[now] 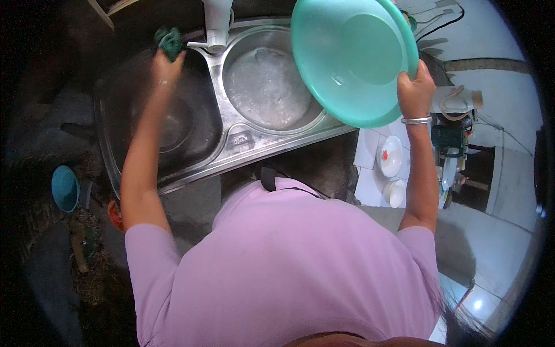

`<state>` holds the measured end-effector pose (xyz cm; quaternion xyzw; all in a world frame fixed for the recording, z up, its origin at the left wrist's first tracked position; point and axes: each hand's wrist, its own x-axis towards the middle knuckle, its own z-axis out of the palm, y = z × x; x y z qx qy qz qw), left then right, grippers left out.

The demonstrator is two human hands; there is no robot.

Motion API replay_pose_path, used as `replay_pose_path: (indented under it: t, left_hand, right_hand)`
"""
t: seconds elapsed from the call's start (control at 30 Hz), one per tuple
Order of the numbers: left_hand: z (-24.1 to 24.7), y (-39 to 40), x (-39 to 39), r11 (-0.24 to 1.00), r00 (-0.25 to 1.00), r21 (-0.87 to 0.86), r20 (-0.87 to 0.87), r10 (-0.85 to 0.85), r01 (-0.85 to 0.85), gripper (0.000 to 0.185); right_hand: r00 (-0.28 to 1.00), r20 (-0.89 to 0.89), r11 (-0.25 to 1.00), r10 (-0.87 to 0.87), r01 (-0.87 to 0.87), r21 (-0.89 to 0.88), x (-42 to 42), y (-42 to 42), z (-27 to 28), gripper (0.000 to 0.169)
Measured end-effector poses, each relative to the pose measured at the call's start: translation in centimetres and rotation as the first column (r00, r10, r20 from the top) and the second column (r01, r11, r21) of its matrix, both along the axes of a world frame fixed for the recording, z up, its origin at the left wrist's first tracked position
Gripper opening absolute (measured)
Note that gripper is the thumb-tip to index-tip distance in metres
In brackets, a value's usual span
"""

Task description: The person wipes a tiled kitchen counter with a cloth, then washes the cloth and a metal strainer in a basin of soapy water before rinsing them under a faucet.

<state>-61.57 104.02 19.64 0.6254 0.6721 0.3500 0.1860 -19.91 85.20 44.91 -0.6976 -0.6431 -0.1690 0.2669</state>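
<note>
My right hand [416, 93] grips the rim of a large green plastic basin [342, 65], which is tilted with its hollow side towards me. The basin hangs over the right end of a stainless steel double sink [243, 149] and hides part of the round bowl [269, 86]. Over the back of the left sink bowl [190, 117], my left hand [168, 67] holds a dark green cloth or scouring pad [170, 42], slightly blurred. The white tap [215, 39] stands just right of that hand, its spout over the sink's divider.
On the white tiled counter [366, 152] at right sit a white dish [391, 156] with a red mark and white bowls [395, 193]. Behind my right forearm stand a pale jug-like container [455, 99] and a dark green holder [448, 138]. A blue basin [66, 188] lies low at left.
</note>
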Motion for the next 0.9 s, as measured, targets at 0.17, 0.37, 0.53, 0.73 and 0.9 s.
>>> replay_pose_path:
  t: [0.17,0.37,0.53,0.73,0.9]
  left_hand:
    - [-3.2,0.9,4.8,0.934,0.937,-0.175,-0.105,-0.332,0.311,0.059]
    - [-2.3,-5.2,5.5,0.862,0.824,-0.107,-0.257,-0.506,0.496,0.054]
    - [0.7,-13.2,6.3,0.767,0.666,-0.132,-0.419,-0.617,0.627,0.051]
    - [5.0,-22.7,5.9,0.699,0.627,-0.282,-0.311,-0.715,0.657,0.05]
    - [5.9,-26.1,7.5,0.75,0.636,-0.367,-0.397,-0.661,0.55,0.055]
  right_hand:
    - [0.972,-0.233,0.999,-0.016,0.007,-0.038,3.0,-0.2,-0.4,0.014]
    - [0.948,-0.316,0.999,0.038,-0.043,-0.008,6.7,-0.2,-1.9,0.019]
    - [0.934,-0.356,0.999,0.039,-0.048,-0.018,8.7,0.2,-2.2,0.018]
    - [0.928,-0.365,0.997,0.072,-0.078,-0.004,11.0,0.4,-2.9,0.02]
    - [0.836,-0.546,0.994,0.047,-0.094,-0.058,13.1,0.2,-3.2,0.028]
